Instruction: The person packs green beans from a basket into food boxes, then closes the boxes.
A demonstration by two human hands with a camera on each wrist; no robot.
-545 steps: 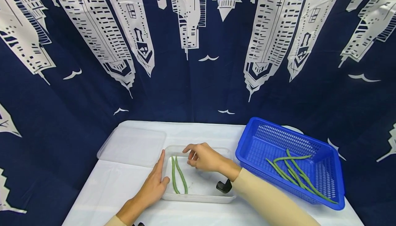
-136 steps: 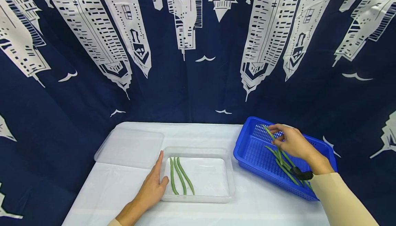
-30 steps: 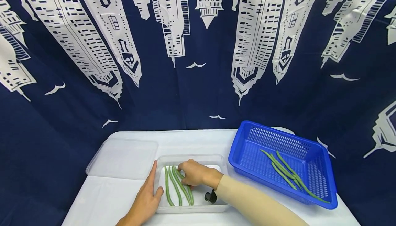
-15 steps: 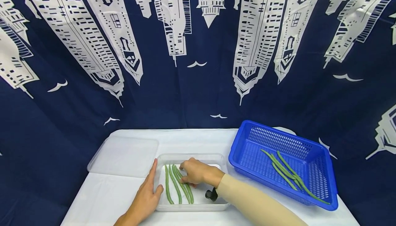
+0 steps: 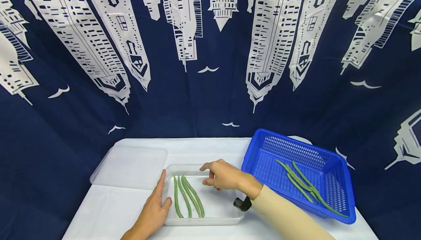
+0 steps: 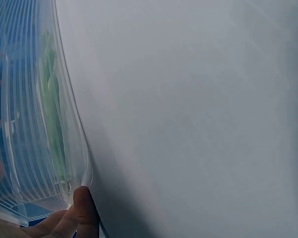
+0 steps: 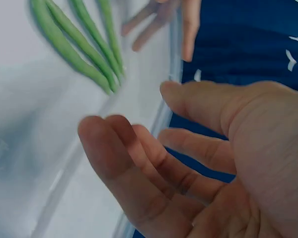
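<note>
A clear plastic container (image 5: pixel 204 221) stands on the table with several green beans (image 5: pixel 176 196) lying side by side, lengthwise, in its left part. My left hand (image 5: pixel 152 207) rests along the container's left wall, fingers straight and thumb over the near side. Through the container's ribbed wall, a blurred green bean (image 6: pixel 52 99) shows in the left wrist view. My right hand (image 5: pixel 223 176) hovers over the container's right half, its fingers loosely bent. In the right wrist view, nothing lies between that hand's thumb and fingers (image 7: pixel 104 148), and the beans (image 7: pixel 69 44) are apart from them.
On the right, a blue perforated basket (image 5: pixel 251 159) holds several more green beans (image 5: pixel 297 177). A flat translucent lid (image 5: pixel 129 167) lies back left on the white tablecloth (image 5: pixel 98 210). Behind the table hangs a dark blue cloth (image 5: pixel 197 105) printed with white buildings.
Over the last half second my right hand has let go of a green bean beside the others, then lifted and moved right. Earlier frames show fewer beans in the container. The left hand stays put.
</note>
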